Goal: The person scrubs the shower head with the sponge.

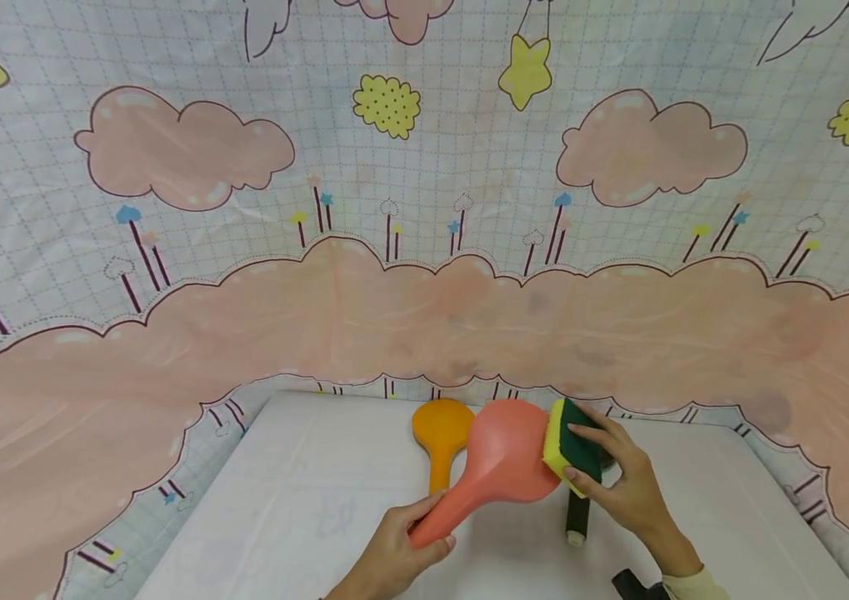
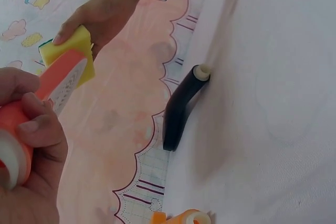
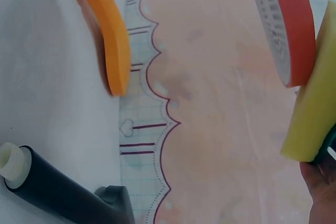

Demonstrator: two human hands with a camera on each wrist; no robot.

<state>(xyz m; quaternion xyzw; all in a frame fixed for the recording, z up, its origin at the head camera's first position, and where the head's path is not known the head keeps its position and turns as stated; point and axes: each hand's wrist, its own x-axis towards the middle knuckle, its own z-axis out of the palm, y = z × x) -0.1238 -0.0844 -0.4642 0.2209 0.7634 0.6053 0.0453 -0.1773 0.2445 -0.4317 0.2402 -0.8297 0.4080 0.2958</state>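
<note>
While the orange shower head (image 1: 441,437) lies on the white bench (image 1: 304,500) at the far left of the group, the left hand (image 1: 394,554) grips the handle of the coral shower head (image 1: 502,462), fingers curled round it, holding it raised above the bench. Its rounded back touches the yellow-and-green sponge (image 1: 570,446), which the right hand (image 1: 630,492) pinches between thumb and fingers. Just below the sponge, a dark shower head (image 1: 576,521) lies on the bench.
</note>
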